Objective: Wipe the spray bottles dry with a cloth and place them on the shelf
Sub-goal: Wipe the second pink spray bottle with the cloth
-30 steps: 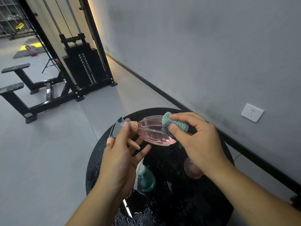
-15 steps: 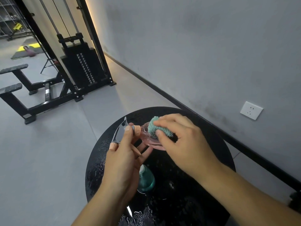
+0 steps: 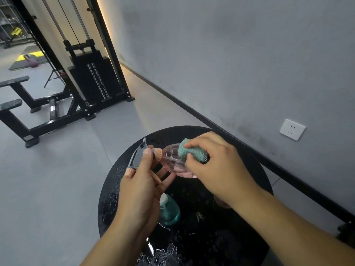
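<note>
A round black table (image 3: 249, 162) is standing on a grey floor (image 3: 57, 179), its glossy top wet with scattered droplets. Above the table, the left hand (image 3: 142, 187) is gripping the grey spray head of a pink spray bottle (image 3: 171, 162), holding it sideways. The right hand (image 3: 217, 166) is pinching a teal cloth (image 3: 192, 152) against the bottle's body. On the table, below the left hand, a teal spray bottle (image 3: 170, 212) is standing. Just beyond the table a grey wall (image 3: 230, 54) is running, carrying a white socket (image 3: 292, 129). Well away from the table, a black weight machine (image 3: 92, 77) is standing
</note>
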`<state>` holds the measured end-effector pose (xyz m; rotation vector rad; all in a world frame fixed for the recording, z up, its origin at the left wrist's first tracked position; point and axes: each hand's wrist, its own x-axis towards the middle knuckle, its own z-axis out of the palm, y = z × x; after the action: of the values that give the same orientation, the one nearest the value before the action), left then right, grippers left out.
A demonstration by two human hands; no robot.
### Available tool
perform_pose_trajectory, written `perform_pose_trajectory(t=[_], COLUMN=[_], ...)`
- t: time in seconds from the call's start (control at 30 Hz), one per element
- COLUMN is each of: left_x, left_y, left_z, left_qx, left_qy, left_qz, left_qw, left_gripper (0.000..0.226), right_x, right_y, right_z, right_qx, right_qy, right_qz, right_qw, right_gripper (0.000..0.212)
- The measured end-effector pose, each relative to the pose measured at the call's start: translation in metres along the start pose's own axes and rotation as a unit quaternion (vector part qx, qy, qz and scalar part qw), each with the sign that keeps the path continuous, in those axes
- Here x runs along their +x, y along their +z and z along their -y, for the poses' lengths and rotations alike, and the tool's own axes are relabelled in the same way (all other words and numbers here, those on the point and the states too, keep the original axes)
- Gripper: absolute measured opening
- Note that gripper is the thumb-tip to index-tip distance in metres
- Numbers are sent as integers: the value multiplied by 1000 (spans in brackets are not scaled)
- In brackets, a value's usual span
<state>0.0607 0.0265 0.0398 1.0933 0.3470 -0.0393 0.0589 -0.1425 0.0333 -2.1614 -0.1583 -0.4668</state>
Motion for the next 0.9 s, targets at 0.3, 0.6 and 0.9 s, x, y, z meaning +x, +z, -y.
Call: perform_pose_trajectory(t=[0.3, 0.6, 0.9], left_x=[-7, -6, 0], left_y=[5, 3, -2], left_z=[4, 1, -7], left_qx=[21, 38, 6], left_qy=[-19, 0, 27], left_qz=[6, 4, -10], left_qw=[1000, 999, 1000], left_gripper=[49, 43, 35], right_x=[-5, -3, 2], right_y=[5, -4, -12], right_z=[6, 4, -9], right_qx=[-8, 30, 52], right_qy=[-47, 16, 85], right_qz=[24, 7, -42], right_qw=[999, 999, 994], right_gripper=[24, 20, 18])
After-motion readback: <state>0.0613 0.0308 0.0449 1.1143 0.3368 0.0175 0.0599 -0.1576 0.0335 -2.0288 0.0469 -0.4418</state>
